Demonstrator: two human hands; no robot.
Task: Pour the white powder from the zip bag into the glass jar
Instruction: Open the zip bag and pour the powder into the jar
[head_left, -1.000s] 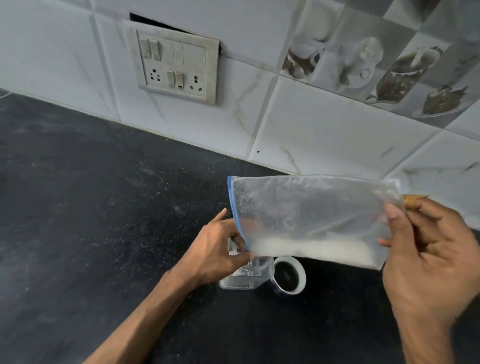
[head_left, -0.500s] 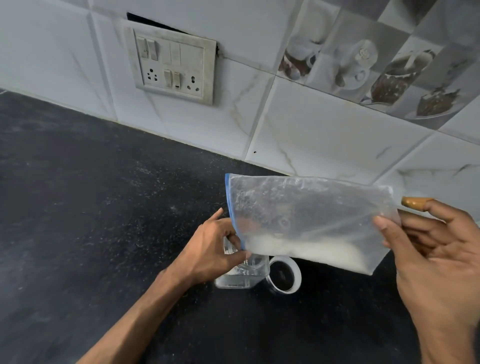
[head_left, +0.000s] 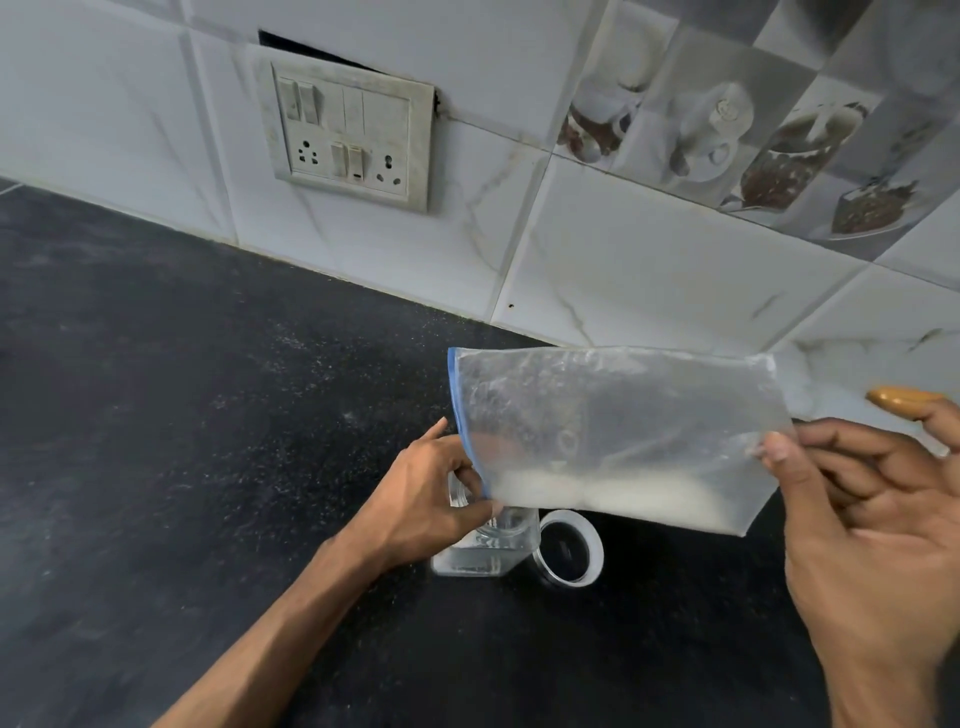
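A clear zip bag (head_left: 613, 421) with a blue zip edge at its left end is held sideways above the counter. White powder (head_left: 608, 493) lies along its lower edge. My right hand (head_left: 872, 530) pinches the bag's right end between thumb and fingers. My left hand (head_left: 421, 504) grips the neck of the square glass jar (head_left: 485, 545), which stands on the counter under the bag's blue end. The bag hides the jar's mouth.
The jar's round lid (head_left: 569, 553) lies on the black stone counter (head_left: 208, 467) just right of the jar. A tiled wall with a switch and socket plate (head_left: 348, 137) rises behind. An orange-brown tip (head_left: 898, 400) shows behind my right fingers.
The bag's right end has dropped a little and my right fingers have spread wider. My left hand stays on the jar.
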